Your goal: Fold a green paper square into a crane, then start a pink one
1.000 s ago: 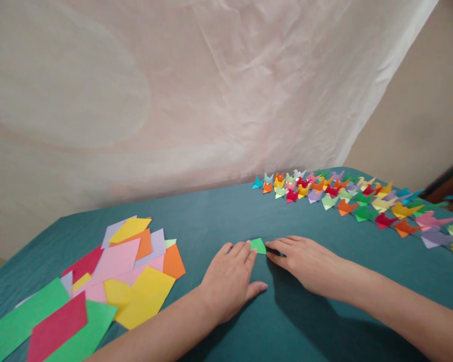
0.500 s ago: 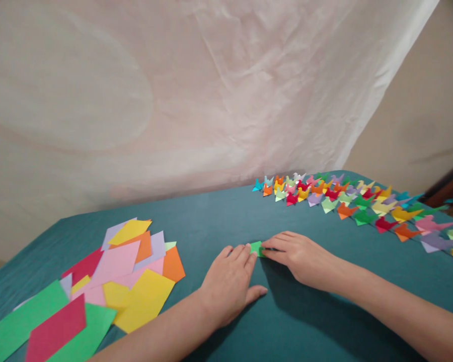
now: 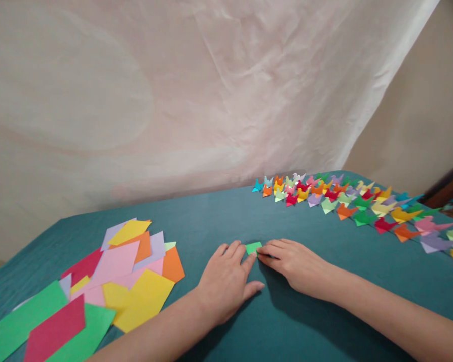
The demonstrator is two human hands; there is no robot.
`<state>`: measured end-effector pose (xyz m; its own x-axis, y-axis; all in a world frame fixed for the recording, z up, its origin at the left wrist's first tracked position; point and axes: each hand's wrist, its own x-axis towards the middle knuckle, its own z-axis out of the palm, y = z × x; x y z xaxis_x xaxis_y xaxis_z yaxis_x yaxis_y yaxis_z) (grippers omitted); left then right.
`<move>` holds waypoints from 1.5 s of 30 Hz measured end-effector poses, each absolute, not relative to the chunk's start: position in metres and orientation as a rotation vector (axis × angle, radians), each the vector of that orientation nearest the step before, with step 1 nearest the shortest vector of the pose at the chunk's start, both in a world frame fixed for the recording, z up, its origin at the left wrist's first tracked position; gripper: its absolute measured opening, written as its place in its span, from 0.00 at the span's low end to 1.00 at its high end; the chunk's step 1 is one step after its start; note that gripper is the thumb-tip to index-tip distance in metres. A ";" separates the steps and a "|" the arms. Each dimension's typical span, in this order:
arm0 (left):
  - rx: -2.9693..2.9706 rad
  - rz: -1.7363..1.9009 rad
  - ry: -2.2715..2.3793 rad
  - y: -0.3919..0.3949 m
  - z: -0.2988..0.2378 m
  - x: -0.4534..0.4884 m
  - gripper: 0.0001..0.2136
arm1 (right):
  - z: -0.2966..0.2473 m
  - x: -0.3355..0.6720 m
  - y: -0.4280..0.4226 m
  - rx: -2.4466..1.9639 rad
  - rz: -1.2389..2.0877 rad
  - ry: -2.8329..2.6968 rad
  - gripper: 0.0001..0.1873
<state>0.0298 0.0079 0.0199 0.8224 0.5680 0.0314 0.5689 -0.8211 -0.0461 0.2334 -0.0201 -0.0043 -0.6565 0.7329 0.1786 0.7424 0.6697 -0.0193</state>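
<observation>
A small folded green paper lies on the teal tablecloth in front of me. My left hand lies flat on the cloth, fingers stretched out, with its fingertips on the paper's left edge. My right hand rests beside it, fingers extended and close together, their tips pressing the paper's right side. Most of the paper is hidden under the fingertips.
A loose pile of coloured paper sheets covers the cloth at the left. Several rows of small folded paper birds run from the back middle to the right edge. A pale wrinkled sheet hangs behind the table.
Both hands slid slightly left and closed in on the green paper, which now shows less and looks smaller. The view shifted a little.
</observation>
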 end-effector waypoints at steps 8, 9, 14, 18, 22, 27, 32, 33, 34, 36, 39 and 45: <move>-2.896 -0.029 -0.911 0.012 0.022 0.027 0.20 | 0.000 0.231 -0.019 -1.275 -0.083 -2.743 0.14; -2.897 -0.028 -0.909 0.012 0.021 0.026 0.20 | 0.000 0.231 -0.019 -1.276 -0.085 -2.746 0.14; -2.895 -0.022 -0.923 0.013 0.019 0.026 0.20 | 0.003 0.236 -0.018 -1.294 -0.094 -2.737 0.14; -2.884 -0.003 -0.930 0.012 0.017 0.027 0.21 | 0.005 0.241 -0.018 -1.302 -0.076 -2.753 0.14; -2.871 -0.005 -0.930 0.011 0.017 0.029 0.21 | 0.005 0.244 -0.016 -1.282 -0.043 -2.758 0.14; -2.866 -0.048 -0.846 0.014 0.012 0.031 0.21 | -0.004 0.249 -0.011 -1.228 0.035 -2.664 0.13; -2.941 -0.180 -0.653 0.022 0.003 0.032 0.14 | -0.018 0.251 -0.005 -1.153 0.234 -2.387 0.17; -2.963 -0.211 -0.628 0.024 0.002 0.032 0.13 | -0.021 0.250 -0.004 -1.149 0.299 -2.311 0.18; -2.985 -0.237 -0.614 0.025 0.001 0.032 0.13 | -0.023 0.250 -0.003 -1.155 0.365 -2.236 0.20; -3.027 -0.271 -0.605 0.029 0.000 0.032 0.13 | -0.026 0.248 -0.001 -1.187 0.490 -2.098 0.21; -3.101 -0.312 -0.607 0.035 0.000 0.031 0.12 | -0.027 0.246 0.002 -1.242 0.613 -1.963 0.17; -3.212 -0.519 -0.788 0.052 -0.007 0.032 0.09 | -0.022 0.243 0.004 -1.292 0.701 -1.902 0.07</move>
<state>0.0322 0.0518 -0.0073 0.8428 0.4787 0.2459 0.4153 -0.8692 0.2685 0.2428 0.0044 -0.0220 -0.2371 0.9361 0.2599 0.5433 0.3495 -0.7633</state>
